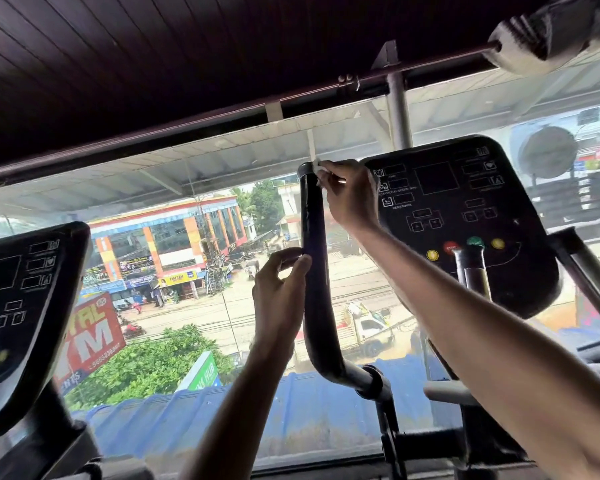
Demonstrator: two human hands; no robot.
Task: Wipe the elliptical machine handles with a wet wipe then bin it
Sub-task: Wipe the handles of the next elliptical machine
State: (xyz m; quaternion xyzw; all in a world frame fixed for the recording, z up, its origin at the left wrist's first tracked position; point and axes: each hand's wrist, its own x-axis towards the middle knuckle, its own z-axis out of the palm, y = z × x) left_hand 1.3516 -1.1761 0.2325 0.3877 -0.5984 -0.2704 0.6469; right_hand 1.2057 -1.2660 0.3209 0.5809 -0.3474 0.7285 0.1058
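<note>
The black left handle (313, 230) of the elliptical rises upright in the middle of the view, curving at its base toward the machine. My right hand (352, 195) pinches a small white wet wipe (317, 167) against the top end of that handle. My left hand (281, 292) grips the handle lower down, fingers curled round its left side. The machine's right handle (582, 271) slants at the far right edge, partly hidden by the console.
The elliptical's black console (465, 216) with coloured buttons stands right of the handle. A second machine's console (21, 299) is at the left. A large window (187, 258) ahead looks down on a street. A dark rail (222, 112) runs overhead.
</note>
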